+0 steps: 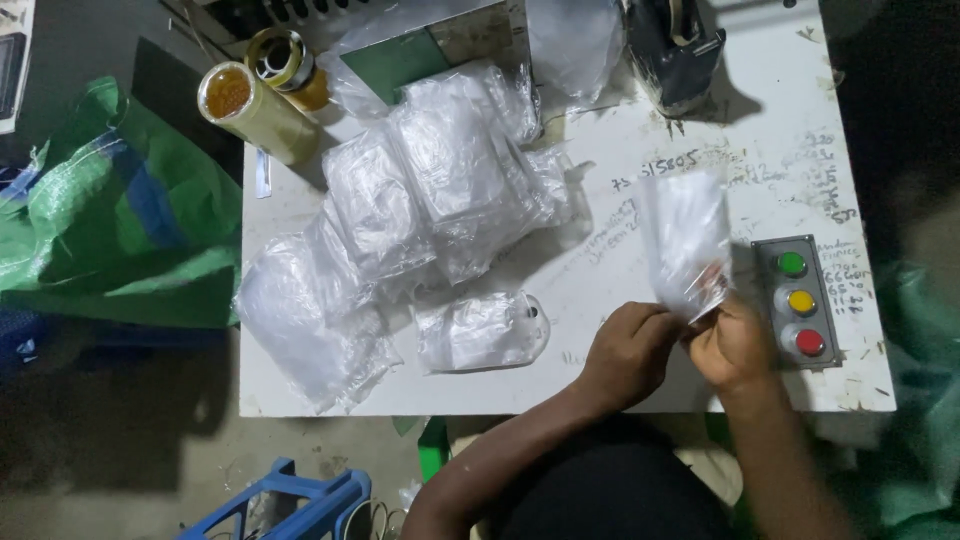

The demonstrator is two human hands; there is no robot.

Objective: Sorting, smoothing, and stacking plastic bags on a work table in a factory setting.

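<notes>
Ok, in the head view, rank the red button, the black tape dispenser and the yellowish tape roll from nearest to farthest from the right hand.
From the right hand:
1. Round red button, just beside it on the grey box.
2. Black tape dispenser, at the table's far edge.
3. Yellowish tape roll, at the far left corner.

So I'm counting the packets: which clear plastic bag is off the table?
The clear bag pinched between the left hand and right hand, near the button box; the bag pile lies on the table.

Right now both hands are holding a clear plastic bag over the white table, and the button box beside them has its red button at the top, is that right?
Not quite. In the head view, both hands do hold the clear plastic bag over the white table, but the button box has green on top; red is at the bottom.
</notes>
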